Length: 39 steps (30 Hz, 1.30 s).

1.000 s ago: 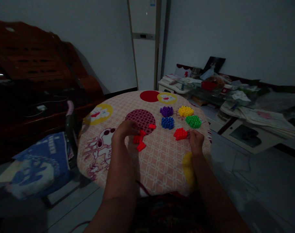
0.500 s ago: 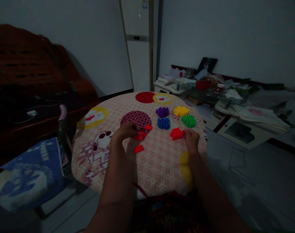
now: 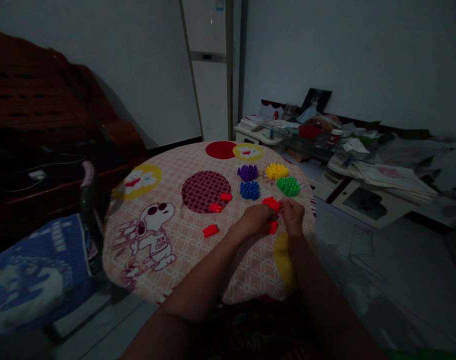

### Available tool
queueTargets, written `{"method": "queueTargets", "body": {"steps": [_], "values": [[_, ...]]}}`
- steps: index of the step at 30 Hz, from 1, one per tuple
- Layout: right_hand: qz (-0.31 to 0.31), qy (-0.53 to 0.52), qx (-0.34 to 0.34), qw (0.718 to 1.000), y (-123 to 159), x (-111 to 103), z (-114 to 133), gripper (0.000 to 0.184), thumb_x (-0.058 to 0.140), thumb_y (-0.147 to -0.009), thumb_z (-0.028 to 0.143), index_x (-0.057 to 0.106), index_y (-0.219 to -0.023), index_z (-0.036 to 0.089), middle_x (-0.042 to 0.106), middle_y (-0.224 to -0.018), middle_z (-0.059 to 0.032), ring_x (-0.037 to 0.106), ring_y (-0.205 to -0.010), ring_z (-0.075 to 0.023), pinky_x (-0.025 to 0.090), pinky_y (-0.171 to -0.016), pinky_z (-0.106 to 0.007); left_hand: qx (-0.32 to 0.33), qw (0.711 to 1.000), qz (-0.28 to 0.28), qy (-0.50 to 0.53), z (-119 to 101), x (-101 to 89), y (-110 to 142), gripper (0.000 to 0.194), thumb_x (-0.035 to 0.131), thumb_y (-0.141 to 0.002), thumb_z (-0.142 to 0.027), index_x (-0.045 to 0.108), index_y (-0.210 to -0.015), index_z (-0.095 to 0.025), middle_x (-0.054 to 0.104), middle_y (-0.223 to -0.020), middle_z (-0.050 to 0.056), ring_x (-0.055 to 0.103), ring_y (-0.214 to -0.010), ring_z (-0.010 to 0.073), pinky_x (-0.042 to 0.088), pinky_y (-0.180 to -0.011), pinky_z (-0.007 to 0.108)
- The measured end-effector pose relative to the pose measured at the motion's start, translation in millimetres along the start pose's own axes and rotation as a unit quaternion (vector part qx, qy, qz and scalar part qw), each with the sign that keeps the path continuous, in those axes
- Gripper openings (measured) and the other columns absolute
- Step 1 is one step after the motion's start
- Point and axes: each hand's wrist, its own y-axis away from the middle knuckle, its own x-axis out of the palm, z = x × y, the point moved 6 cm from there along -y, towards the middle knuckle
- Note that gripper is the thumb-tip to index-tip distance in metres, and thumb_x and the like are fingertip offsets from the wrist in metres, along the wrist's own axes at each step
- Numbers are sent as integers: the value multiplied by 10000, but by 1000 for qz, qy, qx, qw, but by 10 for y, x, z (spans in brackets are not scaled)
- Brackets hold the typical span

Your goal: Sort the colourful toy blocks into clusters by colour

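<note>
My left hand (image 3: 258, 218) is closed, its fingertips around a red toy block (image 3: 273, 228) with its lower part showing. It is up against the near side of a red studded block cluster (image 3: 271, 203). My right hand (image 3: 293, 215) pinches that cluster at its right edge. Three loose red blocks lie to the left: the upper block (image 3: 225, 197), the middle block (image 3: 215, 207) and the nearest block (image 3: 210, 230). Behind my hands sit a blue cluster (image 3: 249, 190), a purple cluster (image 3: 248, 173), a yellow cluster (image 3: 277, 171) and a green cluster (image 3: 288, 186).
The round table has a patterned cloth (image 3: 197, 260). A chair with a blue cloth (image 3: 43, 270) stands at the left, before a wooden bench (image 3: 32, 95). To the right, a low cabinet (image 3: 378, 200) carries papers, a paper cup (image 3: 335, 136) and a red bowl (image 3: 309, 131).
My left hand has moved right from the loose red blocks to the red cluster, bringing a red block along. My right hand keeps its hold on the cluster. The view has shifted slightly.
</note>
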Motion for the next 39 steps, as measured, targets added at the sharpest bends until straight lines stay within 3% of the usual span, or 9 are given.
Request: {"method": "queueTargets", "body": {"steps": [3,5,8,12,17,23,31,39], "values": [[-1,7,1,1000,0,-8,3,415,502,-853,515,662,-670,179,612,-571,3,557,-559,-167,419,-561,-279,26,999,5,-33,-102,-37,65,260,682,-782,-167,699,-1040,-199,720,-1069,104,687,-928,242,485,-714,287],[-2,9,3,1000,-1,-6,-2,418,500,-856,518,665,-678,178,614,-575,1,561,-559,-169,416,-557,-280,43,997,27,-56,-157,-15,97,282,691,-786,-194,688,-1068,-211,722,-1054,101,690,-939,256,492,-718,292],[-1,5,2,1000,-4,4,-13,418,494,-859,514,666,-681,177,630,-600,-7,574,-577,-171,428,-566,-282,63,991,68,-92,-214,81,129,247,686,-789,-207,691,-1036,-213,729,-1016,102,698,-924,271,496,-697,301],[4,0,1,1000,-3,13,-19,416,486,-865,504,667,-680,178,639,-616,-14,574,-582,-172,444,-577,-289,68,989,77,-111,-241,149,161,302,703,-749,-176,684,-1047,-219,728,-1047,104,698,-920,272,505,-693,305],[0,6,-4,1000,2,-7,9,413,492,-863,506,677,-693,179,635,-603,-21,570,-606,-178,440,-572,-283,62,992,54,-96,-254,135,167,273,667,-775,-170,692,-1047,-184,731,-1022,129,704,-862,266,510,-679,313],[2,10,-4,1000,-3,6,4,404,493,-858,496,682,-694,179,625,-598,-12,565,-606,-177,444,-584,-284,62,992,83,-67,-220,86,112,199,594,-821,-177,733,-964,-176,740,-891,112,702,-837,247,514,-726,303],[2,0,15,1000,9,0,-6,406,496,-858,504,663,-677,183,612,-581,3,546,-564,-160,411,-547,-268,-31,999,-26,-18,42,-13,-15,211,576,-875,-253,713,-980,-132,741,-913,120,676,-824,223,465,-737,282],[0,-6,12,1000,11,0,12,398,496,-860,486,656,-658,183,631,-599,-3,569,-587,-165,431,-579,-273,-83,995,-51,-12,60,140,-64,234,547,-893,-281,669,-1047,-153,733,-970,130,682,-886,245,449,-731,289]]}}
